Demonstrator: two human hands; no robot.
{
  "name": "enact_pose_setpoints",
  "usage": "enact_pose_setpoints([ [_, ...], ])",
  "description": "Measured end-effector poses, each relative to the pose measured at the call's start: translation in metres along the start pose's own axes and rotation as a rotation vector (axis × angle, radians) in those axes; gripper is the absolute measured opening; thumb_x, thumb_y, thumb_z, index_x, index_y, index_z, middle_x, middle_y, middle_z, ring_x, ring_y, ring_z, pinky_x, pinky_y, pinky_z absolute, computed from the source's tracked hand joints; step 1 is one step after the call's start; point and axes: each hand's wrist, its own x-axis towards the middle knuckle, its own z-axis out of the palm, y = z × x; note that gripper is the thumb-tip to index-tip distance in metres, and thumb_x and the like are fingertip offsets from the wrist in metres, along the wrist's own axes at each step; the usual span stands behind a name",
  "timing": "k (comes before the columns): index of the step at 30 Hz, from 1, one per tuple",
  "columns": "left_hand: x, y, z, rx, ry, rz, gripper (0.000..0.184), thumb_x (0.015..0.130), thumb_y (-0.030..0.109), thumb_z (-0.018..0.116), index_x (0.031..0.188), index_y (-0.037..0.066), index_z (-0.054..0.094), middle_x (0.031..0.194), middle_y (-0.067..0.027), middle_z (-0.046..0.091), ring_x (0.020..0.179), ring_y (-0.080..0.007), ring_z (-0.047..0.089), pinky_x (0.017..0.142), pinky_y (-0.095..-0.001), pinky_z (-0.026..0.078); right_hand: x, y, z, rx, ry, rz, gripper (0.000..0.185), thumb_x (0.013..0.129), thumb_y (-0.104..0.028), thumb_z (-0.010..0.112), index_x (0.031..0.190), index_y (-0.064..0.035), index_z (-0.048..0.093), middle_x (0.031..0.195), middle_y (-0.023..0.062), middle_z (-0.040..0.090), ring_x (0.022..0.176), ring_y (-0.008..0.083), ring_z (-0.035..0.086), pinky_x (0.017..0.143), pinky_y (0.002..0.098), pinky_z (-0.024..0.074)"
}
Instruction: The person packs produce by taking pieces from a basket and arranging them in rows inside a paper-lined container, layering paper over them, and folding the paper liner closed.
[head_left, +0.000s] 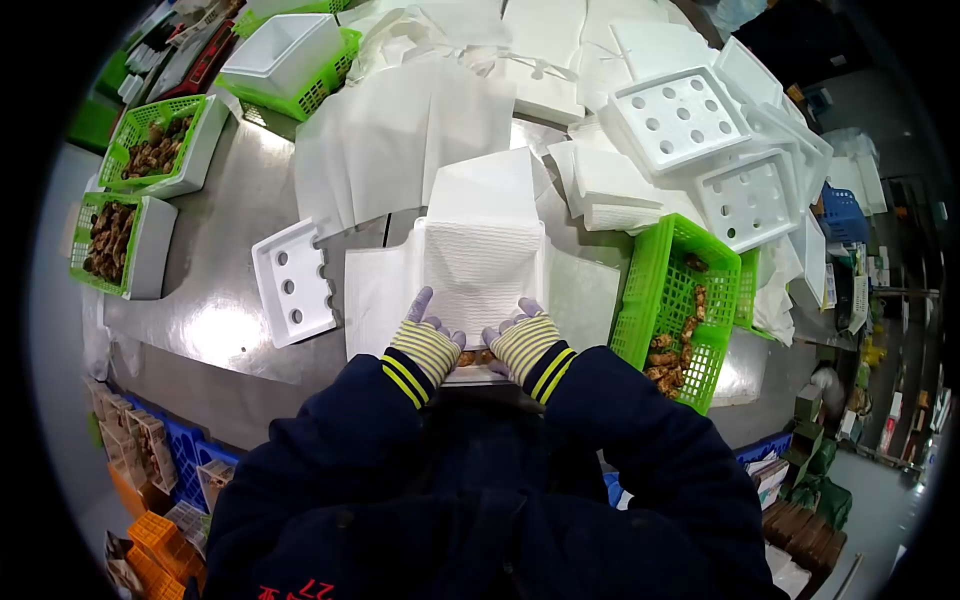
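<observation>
A white foam box lined with white paper stands in front of me, paper flaps hanging over its sides. My left hand, in a striped glove, is at the near left corner, fingers apart. At the near right corner is my right hand, gloved alike, its fingers partly hidden in the box. Between the hands, brown mushroom-like pieces show at the near end. To the right, a green basket holds several more brown pieces.
A foam lid with holes lies left of the box. Two green baskets of brown pieces stand far left. Perforated foam lids and loose white sheets cover the back of the metal table.
</observation>
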Motion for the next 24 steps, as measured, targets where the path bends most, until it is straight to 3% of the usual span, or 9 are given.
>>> enact_pose_setpoints([
  [8, -0.001, 0.008, -0.071, 0.067, -0.247, -0.012, 0.022, 0.073, 0.032, 0.062, 0.083, 0.012, 0.061, 0.067, -0.0042, 0.059, 0.081, -0.0224, 0.060, 0.110, -0.0565, 0.013, -0.012, -0.030, -0.112, 0.143, -0.205, 0.155, 0.021, 0.079, -0.019, 0.051, 0.087, -0.0113, 0.068, 0.093, 0.0084, 0.066, 0.093, 0.0251, 0.062, 0.089, 0.0430, 0.0373],
  [10, -0.001, -0.004, -0.025, 0.028, -0.013, 0.083, 0.025, 0.073, 0.032, 0.062, 0.085, 0.011, 0.060, 0.070, -0.0053, 0.061, 0.085, -0.0237, 0.059, 0.109, -0.0563, 0.013, -0.007, -0.022, -0.062, 0.118, -0.079, 0.109, 0.020, 0.080, -0.020, 0.050, 0.086, -0.0111, 0.067, 0.086, 0.0064, 0.064, 0.088, 0.0238, 0.061, 0.085, 0.0414, 0.0392],
  [12, -0.005, -0.006, -0.008, -0.041, 0.054, 0.064, 0.028, 0.074, 0.030, 0.062, 0.094, 0.011, 0.059, 0.080, -0.0055, 0.061, 0.091, -0.0242, 0.057, 0.106, -0.0568, 0.019, -0.014, -0.016, -0.031, 0.219, 0.288, 0.013, 0.017, 0.078, -0.020, 0.054, 0.089, -0.0100, 0.063, 0.079, 0.0063, 0.062, 0.083, 0.0236, 0.060, 0.080, 0.0415, 0.0417],
  [14, -0.010, 0.006, -0.021, -0.055, 0.378, 0.077, 0.031, 0.075, 0.024, 0.061, 0.104, 0.011, 0.057, 0.093, -0.0056, 0.059, 0.098, -0.0245, 0.055, 0.103, -0.0563, 0.026, -0.048, -0.010, -0.048, 0.444, 0.676, -0.007, 0.025, 0.074, -0.021, 0.059, 0.096, -0.0089, 0.058, 0.082, 0.0068, 0.060, 0.081, 0.0245, 0.059, 0.076, 0.0419, 0.0439],
  [15, -0.014, 0.004, -0.013, -0.088, 0.407, 0.059, 0.033, 0.076, 0.021, 0.060, 0.107, 0.011, 0.056, 0.098, -0.0056, 0.058, 0.100, -0.0252, 0.054, 0.102, -0.0556, 0.028, -0.064, -0.003, -0.067, 0.486, 0.582, 0.015, 0.031, 0.072, -0.019, 0.062, 0.100, -0.0080, 0.055, 0.087, 0.0082, 0.058, 0.081, 0.0259, 0.058, 0.076, 0.0408, 0.0450],
  [17, -0.016, 0.003, -0.010, -0.129, 0.533, 0.045, 0.035, 0.077, 0.015, 0.058, 0.111, 0.010, 0.055, 0.104, -0.0056, 0.057, 0.103, -0.0269, 0.053, 0.101, -0.0544, 0.029, -0.096, 0.032, -0.061, 0.504, 0.453, 0.226, 0.031, 0.073, -0.017, 0.061, 0.101, -0.0062, 0.055, 0.091, 0.0103, 0.059, 0.081, 0.0288, 0.059, 0.074, 0.0404, 0.0470],
  [19, -0.020, 0.001, -0.008, -0.153, 0.521, 0.030, 0.034, 0.080, 0.018, 0.058, 0.112, 0.010, 0.055, 0.105, -0.0062, 0.055, 0.104, -0.0265, 0.051, 0.101, -0.0535, 0.030, -0.138, 0.079, -0.019, 0.439, 0.607, 0.686, 0.024, 0.080, -0.010, 0.052, 0.102, -0.0047, 0.059, 0.091, 0.0162, 0.063, 0.082, 0.0356, 0.060, 0.075, 0.0413, 0.0494],
  [21, -0.015, 0.003, -0.010, -0.184, 0.531, 0.017, 0.033, 0.080, 0.016, 0.057, 0.112, 0.010, 0.055, 0.105, -0.0064, 0.056, 0.104, -0.0270, 0.052, 0.100, -0.0533, 0.030, -0.181, 0.129, 0.057, 0.334, 0.445, 0.954, 0.031, 0.080, -0.014, 0.057, 0.110, -0.0061, 0.058, 0.104, 0.0164, 0.062, 0.095, 0.0339, 0.058, 0.084, 0.0416, 0.0464],
  [24, -0.003, 0.004, -0.003, -0.183, 0.569, 0.017, 0.032, 0.080, 0.015, 0.058, 0.111, 0.009, 0.055, 0.103, -0.0062, 0.056, 0.104, -0.0267, 0.052, 0.098, -0.0533, 0.031, -0.177, 0.133, 0.026, 0.422, -0.042, 1.127, 0.057, 0.080, -0.032, 0.063, 0.128, -0.0085, 0.044, 0.122, 0.0168, 0.052, 0.109, 0.0329, 0.052, 0.093, 0.0418, 0.0422],
])
